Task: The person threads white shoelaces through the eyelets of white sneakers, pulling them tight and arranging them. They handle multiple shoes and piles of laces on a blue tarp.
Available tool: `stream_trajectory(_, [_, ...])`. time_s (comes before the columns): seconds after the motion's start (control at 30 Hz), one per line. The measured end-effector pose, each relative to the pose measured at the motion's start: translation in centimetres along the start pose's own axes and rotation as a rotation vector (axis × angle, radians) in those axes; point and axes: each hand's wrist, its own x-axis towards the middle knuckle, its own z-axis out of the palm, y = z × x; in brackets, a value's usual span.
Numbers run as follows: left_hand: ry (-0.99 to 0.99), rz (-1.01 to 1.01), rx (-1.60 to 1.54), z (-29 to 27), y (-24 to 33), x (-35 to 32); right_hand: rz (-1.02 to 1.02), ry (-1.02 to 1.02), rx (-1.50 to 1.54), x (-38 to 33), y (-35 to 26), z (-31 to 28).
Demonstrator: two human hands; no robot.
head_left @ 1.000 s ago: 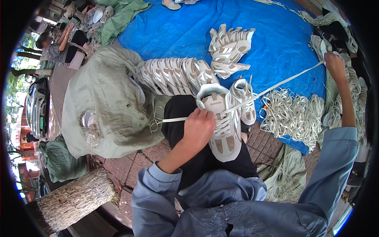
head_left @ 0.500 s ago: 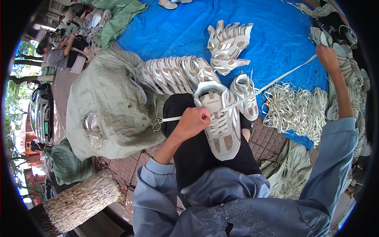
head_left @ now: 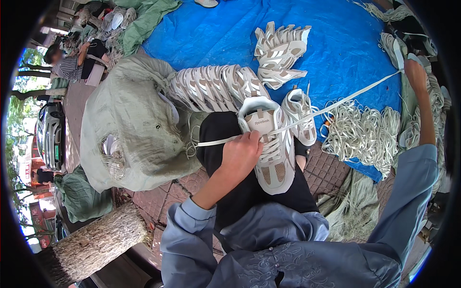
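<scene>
A pale sneaker (head_left: 273, 144) lies on the person's lap, toe toward the body, and a long white lace (head_left: 336, 104) runs through its upper eyelets. The left hand (head_left: 242, 154) rests on the sneaker's left side, fingers curled and pinching the lace where it leaves the shoe; the short end sticks out past that hand toward a grey-green sack (head_left: 129, 125). The right hand (head_left: 415, 72) is stretched far out to the upper right, closed around the other end of the lace, so the lace runs taut from shoe to fist. To do this pull well, the left hand should probably keep the shoe pinned on the thigh and the lace flat, not twisted, while the two ends are matched for length; a jerk could drag the short end out of its eyelet. Just beyond the left hand a second sneaker (head_left: 300, 115) lies beside the first. Farther out from it, a row of shoes (head_left: 216, 86) leans against the sack and a smaller stack (head_left: 281, 53) sits apart. Below the right hand lies a heap of loose laces (head_left: 365, 132). All this rests on a blue tarp (head_left: 345, 43) spread over brick paving (head_left: 331, 168). The place is outdoors: a tree stump (head_left: 96, 245) stands near the left elbow, a car (head_left: 50, 137) is parked well off to the left, and another person (head_left: 77, 62) sits far beyond the sack among more shoes.
</scene>
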Motion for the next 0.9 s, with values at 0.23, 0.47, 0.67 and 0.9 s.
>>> stream_trajectory(0.23, [0.015, -0.008, 0.047, 1.2, 0.3, 0.6, -0.078, -0.069, 0.11, -0.3, -3.8, -1.7])
stream_trajectory(0.47, [0.267, -0.065, -0.115, 0.7, -0.9, -1.2, -0.524, -0.055, 1.347, -3.7, -25.7, -13.9])
stream_trajectory(0.67, [0.406, -0.035, -0.033, 1.3, -0.6, -2.5, -0.639, 0.039, 1.468, -6.0, -35.6, -18.5])
stream_trajectory(0.9, [0.402, 0.001, 0.009, 1.2, -0.2, -2.3, -0.789, 0.242, 1.271, -6.5, -37.6, -18.1])
